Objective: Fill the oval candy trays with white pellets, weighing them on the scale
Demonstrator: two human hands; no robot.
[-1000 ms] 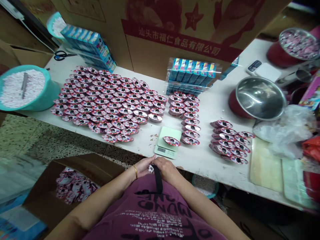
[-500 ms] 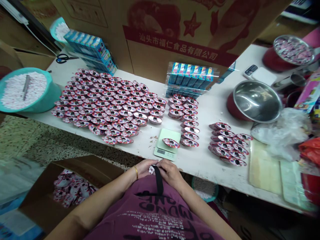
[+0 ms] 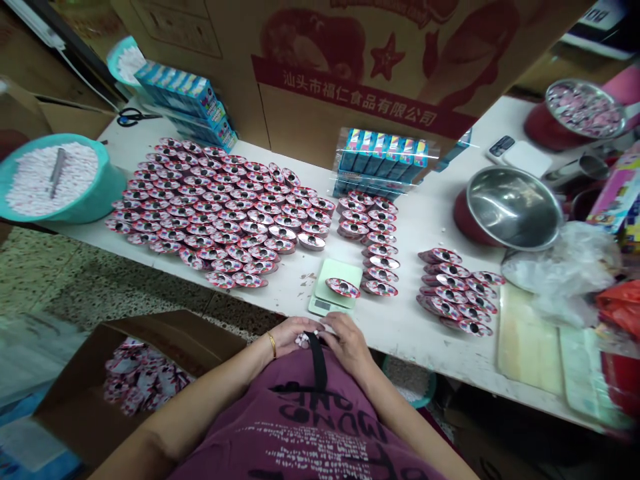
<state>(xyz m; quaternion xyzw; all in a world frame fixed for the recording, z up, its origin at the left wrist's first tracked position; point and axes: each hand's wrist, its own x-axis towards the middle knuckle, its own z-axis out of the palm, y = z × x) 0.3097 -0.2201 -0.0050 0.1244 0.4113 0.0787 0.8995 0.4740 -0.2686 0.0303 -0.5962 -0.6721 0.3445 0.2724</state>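
Observation:
Close to my waist, my left hand (image 3: pixel 289 335) is cupped around several small white pellets (image 3: pixel 302 340), which look like candies. My right hand (image 3: pixel 349 343) meets it from the right with curled fingers; whatever its fingertips hold is hidden. A black strap (image 3: pixel 317 363) hangs down between the two hands. Just beyond them, a pale green digital scale (image 3: pixel 320 293) lies at the table's front edge. One red-and-white oval pack (image 3: pixel 343 287) with a dark round hole stands on that scale.
Rows of similar packs (image 3: pixel 220 213) cover the table's left side, with smaller groups (image 3: pixel 380 250) (image 3: pixel 457 293) to the right. A teal basin (image 3: pixel 100 183) of white pellets stands far left. A steel bowl (image 3: pixel 510 207) sits right. Below left, an open carton (image 3: pixel 200 347) holds packs.
My right hand has lifted slightly, its fingers shifting over the left hand's fingertips. The left hand stays almost still. The whole view has shifted a little.

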